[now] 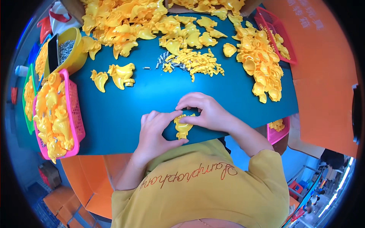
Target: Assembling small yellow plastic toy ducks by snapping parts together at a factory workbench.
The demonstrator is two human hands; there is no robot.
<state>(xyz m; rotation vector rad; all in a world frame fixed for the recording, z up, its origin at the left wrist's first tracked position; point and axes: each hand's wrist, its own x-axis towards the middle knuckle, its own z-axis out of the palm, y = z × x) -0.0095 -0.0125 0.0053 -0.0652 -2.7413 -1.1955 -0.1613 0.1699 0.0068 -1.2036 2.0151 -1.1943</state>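
1. Left hand (152,131): curled round the yellow figure part (183,130), index by its upper end, thumb by its lower end; can't tell from here how firmly it bears.
2. Right hand (207,110): grasping the part's upper end, thumb across its face, index at the top edge.
3. Doing it well, my view: left steadies, right works; light, even fingertip pressure; keep the part square to the thumbs, as thin plastic may slip or mark.
4. Part sits between both hands, right of the left palm, under the right thumb.
5. Beyond the hands: small yellow pieces (203,62) and metal pins (161,60) straight ahead; yellow shells (262,57) ahead-right of the right hand; pink basket (76,114) left of the left hand.
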